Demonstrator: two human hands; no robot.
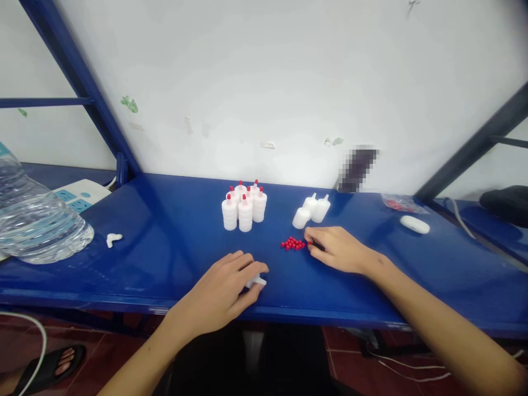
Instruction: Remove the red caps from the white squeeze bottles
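Note:
My left hand point(231, 286) is closed around a white dropper bottle point(258, 281). Its bare nozzle pokes out between thumb and index finger, pointing right; the palm hides the rest. On the table's right half, my right hand point(334, 247) pinches a small red cap point(309, 243) at the edge of a loose pile of red caps point(292, 243). Behind that hand are three uncapped white bottles point(320, 209), the nozzles of two showing. Further left, several white bottles with red tips point(245, 214) stand upright in a tight group.
The blue table point(177, 220) backs onto a white wall. At left are a large clear water bottle point(45, 220), a power strip point(82, 193) and white earbuds point(114, 239). A white oval case point(414, 224), a plastic bag with red pieces point(402, 203) and a blurred dark object point(358, 168) are at right.

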